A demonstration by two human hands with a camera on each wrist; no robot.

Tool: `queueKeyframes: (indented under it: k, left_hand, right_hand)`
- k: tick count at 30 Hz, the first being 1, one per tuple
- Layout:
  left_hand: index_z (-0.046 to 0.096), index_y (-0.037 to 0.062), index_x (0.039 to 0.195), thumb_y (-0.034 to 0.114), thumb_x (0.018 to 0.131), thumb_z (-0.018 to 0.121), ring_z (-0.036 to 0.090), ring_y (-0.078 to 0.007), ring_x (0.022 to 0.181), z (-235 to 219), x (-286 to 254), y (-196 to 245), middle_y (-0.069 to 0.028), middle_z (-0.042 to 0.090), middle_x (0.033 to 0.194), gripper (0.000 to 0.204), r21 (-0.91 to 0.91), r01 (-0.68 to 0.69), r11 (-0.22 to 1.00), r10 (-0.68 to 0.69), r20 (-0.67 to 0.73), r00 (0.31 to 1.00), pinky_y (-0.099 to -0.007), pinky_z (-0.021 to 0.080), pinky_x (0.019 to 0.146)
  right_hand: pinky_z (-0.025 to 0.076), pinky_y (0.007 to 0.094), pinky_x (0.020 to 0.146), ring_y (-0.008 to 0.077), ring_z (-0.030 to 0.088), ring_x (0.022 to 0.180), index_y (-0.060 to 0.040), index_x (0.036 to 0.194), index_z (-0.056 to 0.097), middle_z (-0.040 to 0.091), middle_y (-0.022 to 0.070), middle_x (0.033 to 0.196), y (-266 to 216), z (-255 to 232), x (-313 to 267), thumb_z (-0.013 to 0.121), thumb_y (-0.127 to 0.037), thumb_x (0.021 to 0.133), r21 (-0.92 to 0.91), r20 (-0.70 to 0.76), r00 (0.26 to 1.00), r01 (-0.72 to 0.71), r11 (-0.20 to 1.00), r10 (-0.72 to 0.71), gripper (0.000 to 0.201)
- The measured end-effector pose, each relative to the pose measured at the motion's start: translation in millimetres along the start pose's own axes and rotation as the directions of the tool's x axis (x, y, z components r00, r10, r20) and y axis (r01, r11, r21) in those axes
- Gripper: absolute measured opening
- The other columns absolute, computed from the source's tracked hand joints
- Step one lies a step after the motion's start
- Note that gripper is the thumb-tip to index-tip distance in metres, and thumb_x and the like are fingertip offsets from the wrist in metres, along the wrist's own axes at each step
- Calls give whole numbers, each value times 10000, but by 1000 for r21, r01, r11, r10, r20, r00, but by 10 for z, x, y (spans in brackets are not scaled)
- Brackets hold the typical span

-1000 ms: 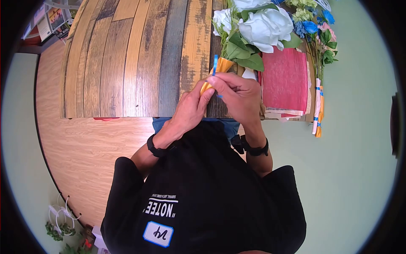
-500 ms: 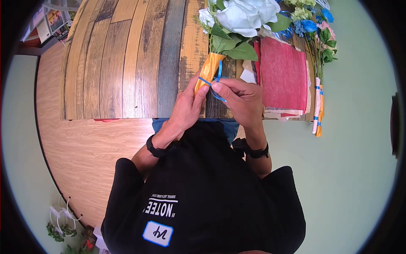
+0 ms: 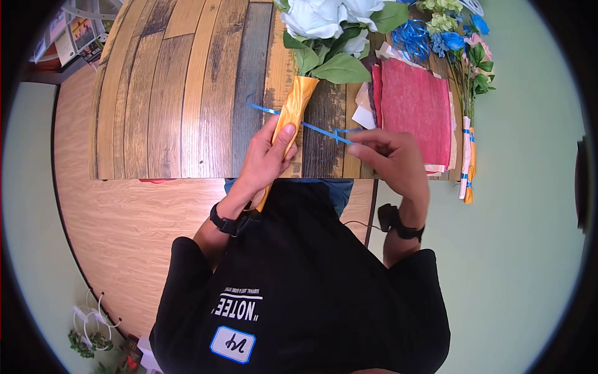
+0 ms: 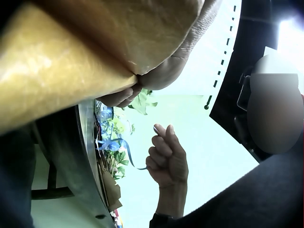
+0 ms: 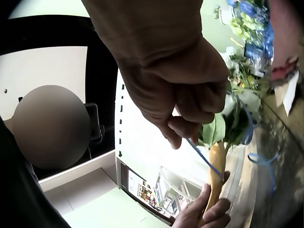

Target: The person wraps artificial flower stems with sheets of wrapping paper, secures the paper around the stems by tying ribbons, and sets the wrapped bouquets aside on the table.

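In the head view the left hand (image 3: 266, 156) grips a yellow paper wrap (image 3: 298, 100) round the stems of white flowers (image 3: 314, 19); its thumb lies along the front. The right hand (image 3: 398, 162) pinches a blue ribbon (image 3: 319, 129) between thumb and fingertips, to the right of the wrap. That ribbon stretches to the wrap, and another blue end sticks out on its left. The right wrist view shows the ribbon (image 5: 204, 159) running from the right hand (image 5: 175, 90) to the wrap (image 5: 217, 164). Close up in the left wrist view, the wrap (image 4: 52, 71) covers much of the left hand.
Red and pale sheets (image 3: 416, 115) are stacked at the right of the wooden table (image 3: 168, 112), with a blue ribbon bundle (image 3: 411, 38) above them. Further right lie wrapped blue and pink flowers (image 3: 476, 50), their stems over the table's edge.
The bouquet and left hand have shifted left and tilted, with the wrap's lower end now showing near the left wrist. My right hand has moved right, away from the wrap, drawing the ribbon out.
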State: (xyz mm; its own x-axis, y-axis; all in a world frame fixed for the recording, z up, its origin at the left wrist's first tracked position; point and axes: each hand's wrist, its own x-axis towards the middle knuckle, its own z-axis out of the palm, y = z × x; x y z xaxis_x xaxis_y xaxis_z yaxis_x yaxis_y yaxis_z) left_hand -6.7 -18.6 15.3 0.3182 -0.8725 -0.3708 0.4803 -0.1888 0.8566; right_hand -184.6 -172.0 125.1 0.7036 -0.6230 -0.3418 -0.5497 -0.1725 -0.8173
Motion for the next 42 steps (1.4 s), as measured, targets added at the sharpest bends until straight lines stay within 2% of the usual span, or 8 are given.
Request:
queueKeyframes:
  k: [6, 9, 14, 17, 23, 33, 35, 42]
  left_hand:
    - [585, 69, 1193, 380, 1070, 513, 401, -31, 524, 30, -23, -36, 37, 450, 645, 342, 155, -75, 985, 81, -35, 996, -230, 328, 469]
    - [585, 44, 1165, 354, 1073, 514, 446, -70, 531, 32, -7, -111, 13, 476, 627, 332, 249, -98, 964, 112, -42, 993, -283, 370, 486]
    - [552, 51, 1320, 281, 1063, 517, 619, -368, 576, 96, -33, -189, -176, 581, 648, 346, 597, -233, 768, 296, -9, 955, -433, 470, 557]
    - [496, 95, 1427, 273, 1053, 529, 630, -455, 634, 195, -89, -102, -223, 596, 654, 415, 649, -287, 704, 339, 49, 940, -484, 475, 562]
    - [453, 124, 1472, 289, 1045, 540, 637, -465, 636, 197, -122, -171, -240, 605, 643, 466, 720, -404, 564, 425, 166, 890, -519, 471, 558]
    - [420, 110, 1499, 285, 1046, 539, 626, -466, 622, 183, -160, -148, -230, 591, 624, 500, 688, -345, 638, 338, 153, 929, -527, 455, 561]
    - [444, 79, 1486, 266, 1043, 564, 666, -448, 681, 194, -178, -118, -237, 599, 661, 495, 654, -310, 691, 296, 136, 946, -427, 494, 596]
    - [443, 78, 1488, 269, 1051, 552, 640, -400, 603, 175, -106, -257, -204, 569, 628, 489, 631, -357, 689, 359, 131, 924, -418, 482, 588]
  right_hand:
    - [354, 250, 519, 39, 485, 578, 13, 945, 755, 601, 5, 612, -13, -214, -135, 780, -110, 880, -371, 15, 992, 121, 921, -124, 142]
    - [368, 245, 528, 39, 497, 587, 18, 889, 748, 628, 4, 631, -185, -292, -183, 775, -95, 880, -339, 55, 998, 38, 940, -21, 117]
    - [380, 232, 545, 36, 503, 596, 20, 882, 738, 635, -16, 658, -466, -301, -191, 775, -89, 880, -192, 49, 998, 48, 980, -39, 115]
    - [379, 221, 547, 27, 502, 602, 16, 893, 736, 640, -28, 678, -625, -195, -133, 778, -98, 883, -181, 41, 993, 117, 976, -112, 121]
    - [334, 237, 510, 22, 435, 587, 9, 870, 719, 559, -40, 621, -754, -23, -125, 747, -166, 918, -125, 1, 984, 176, 976, -177, 183]
    - [346, 219, 529, 22, 500, 601, 9, 878, 742, 656, -18, 693, -547, -37, -492, 762, -77, 886, -68, -100, 986, 125, 990, -132, 88]
    - [340, 215, 527, 20, 498, 594, 10, 882, 745, 655, -17, 688, -509, -82, -585, 761, -56, 878, -68, -115, 984, 131, 989, -138, 68]
    - [329, 195, 521, 10, 492, 587, 32, 892, 746, 658, 5, 684, -327, -149, -748, 762, 13, 848, 73, -192, 978, 102, 992, -87, 50]
